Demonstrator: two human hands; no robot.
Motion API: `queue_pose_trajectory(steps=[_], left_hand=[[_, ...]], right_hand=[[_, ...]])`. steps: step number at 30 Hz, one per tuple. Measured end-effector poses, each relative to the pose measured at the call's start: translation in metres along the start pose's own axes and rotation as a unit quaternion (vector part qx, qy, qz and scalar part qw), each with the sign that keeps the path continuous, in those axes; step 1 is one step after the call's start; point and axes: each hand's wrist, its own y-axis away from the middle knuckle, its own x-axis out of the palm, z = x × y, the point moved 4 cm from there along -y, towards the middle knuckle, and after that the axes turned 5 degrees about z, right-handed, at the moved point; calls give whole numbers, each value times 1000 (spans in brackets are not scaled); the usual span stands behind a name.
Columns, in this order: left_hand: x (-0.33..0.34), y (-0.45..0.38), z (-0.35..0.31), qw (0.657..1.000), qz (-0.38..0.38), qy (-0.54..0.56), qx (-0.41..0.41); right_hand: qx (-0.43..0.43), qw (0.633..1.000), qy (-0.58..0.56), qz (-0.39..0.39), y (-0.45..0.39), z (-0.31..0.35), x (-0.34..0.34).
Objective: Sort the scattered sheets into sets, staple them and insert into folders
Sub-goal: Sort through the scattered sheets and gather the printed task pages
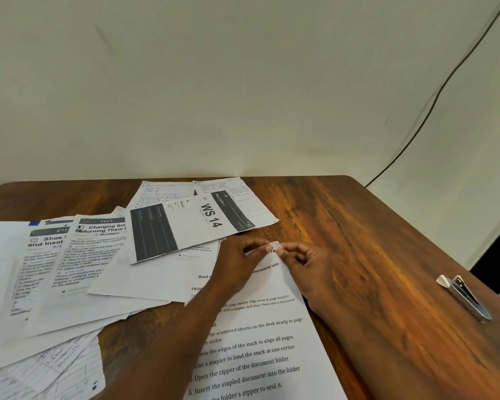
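Nearest the camera lies the white printed instruction sheet [260, 350], flat on the brown wooden table [358, 226] at about 6 o'clock, its numbered lines of black text running up toward the far corner. Both forearms reach over it to that corner. The left hand [237, 264] rests on the sheet's upper part, thumb and forefinger curled together and pinching the lifted, folded-over top corner. The right hand [303, 262] meets it from 3 o'clock, its fingertips also pinching that same small flap of paper; the remaining fingers are loosely bent above the table. Whether a second page lies under the top one is hard to tell from this angle.

At 9 o'clock a loose spread of white printed sheets [78, 269] overlaps across the table, with a black-banded page marked "WS 14" [191, 226] lying on top toward 11 o'clock and touching the instruction sheet's upper left edge. Handwritten lined pages [234, 194] lie beyond it at 12 o'clock, more at 7 o'clock.

Well apart at 3 o'clock, near the table's right edge, lies a silver metal stapler [465, 297], untouched.
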Motion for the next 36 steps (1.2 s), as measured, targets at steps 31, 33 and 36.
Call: queue_pose_trajectory(steps=[31, 33, 36], left_hand=[[0, 5, -6, 999, 14, 25, -25], [1, 6, -6, 998, 17, 46, -34], [3, 6, -9, 998, 18, 50, -38]], right_hand=[[193, 789, 541, -219, 80, 22, -288], [225, 793, 527, -207, 79, 13, -297], [237, 810, 493, -213, 75, 9, -299]])
